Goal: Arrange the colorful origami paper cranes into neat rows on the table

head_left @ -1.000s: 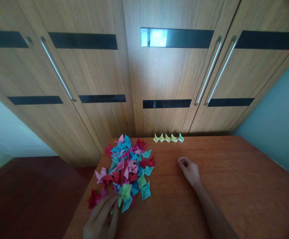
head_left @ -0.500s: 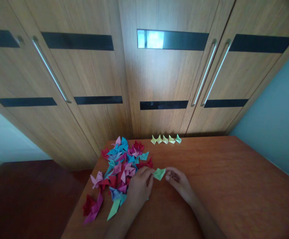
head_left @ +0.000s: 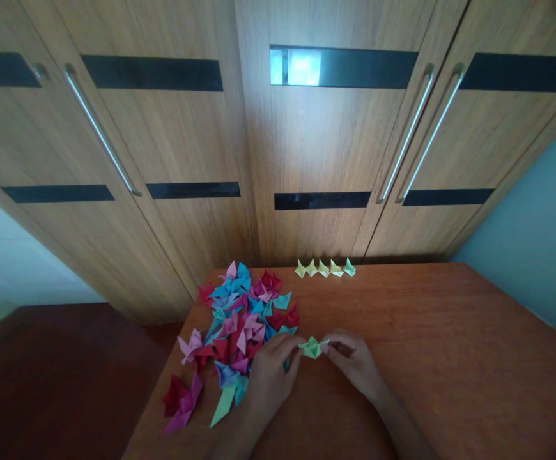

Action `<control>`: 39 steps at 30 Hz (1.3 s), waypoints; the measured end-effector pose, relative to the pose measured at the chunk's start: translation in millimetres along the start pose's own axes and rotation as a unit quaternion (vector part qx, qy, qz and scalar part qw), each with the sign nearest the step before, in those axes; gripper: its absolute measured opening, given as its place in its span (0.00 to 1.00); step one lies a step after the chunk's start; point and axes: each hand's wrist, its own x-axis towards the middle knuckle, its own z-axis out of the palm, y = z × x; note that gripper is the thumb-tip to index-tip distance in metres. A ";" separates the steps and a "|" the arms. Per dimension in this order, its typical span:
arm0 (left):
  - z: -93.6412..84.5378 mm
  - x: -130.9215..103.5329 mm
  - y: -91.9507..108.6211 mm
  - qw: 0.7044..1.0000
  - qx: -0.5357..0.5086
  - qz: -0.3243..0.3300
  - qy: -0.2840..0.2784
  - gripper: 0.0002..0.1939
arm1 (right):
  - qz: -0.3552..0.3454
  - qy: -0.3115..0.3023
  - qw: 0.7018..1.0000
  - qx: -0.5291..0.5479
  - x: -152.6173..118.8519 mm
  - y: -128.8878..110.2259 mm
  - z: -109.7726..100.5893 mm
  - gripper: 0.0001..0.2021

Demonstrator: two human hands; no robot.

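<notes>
A light green folded paper piece [head_left: 312,348] is held between my two hands, above the brown table [head_left: 431,332]. My left hand [head_left: 274,370] pinches its left tip, fingers closed. On the other side, my right hand [head_left: 355,361] pinches the right tip between thumb and fingers. Beside and partly behind my left hand lies a heap of folded paper pieces [head_left: 247,329] in pink, red, blue and teal. A longer light green piece [head_left: 223,404] lies at the near edge of the heap.
Several pale yellow and green folded pieces [head_left: 323,268] stand in a row at the table's back edge. A red piece [head_left: 175,395] and a magenta piece [head_left: 186,406] lie near the left edge. A wooden wardrobe [head_left: 316,140] with metal handles rises behind the table.
The held green piece now looks more spread, with points to both sides. My hands are slightly lower in the view, and the whole view has shifted a little.
</notes>
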 end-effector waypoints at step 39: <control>8.3 -15.5 21.1 0.998 -0.045 0.014 -0.037 0.19 | 0.350 0.186 0.785 -0.475 121.2 104.2 -116.8 0.21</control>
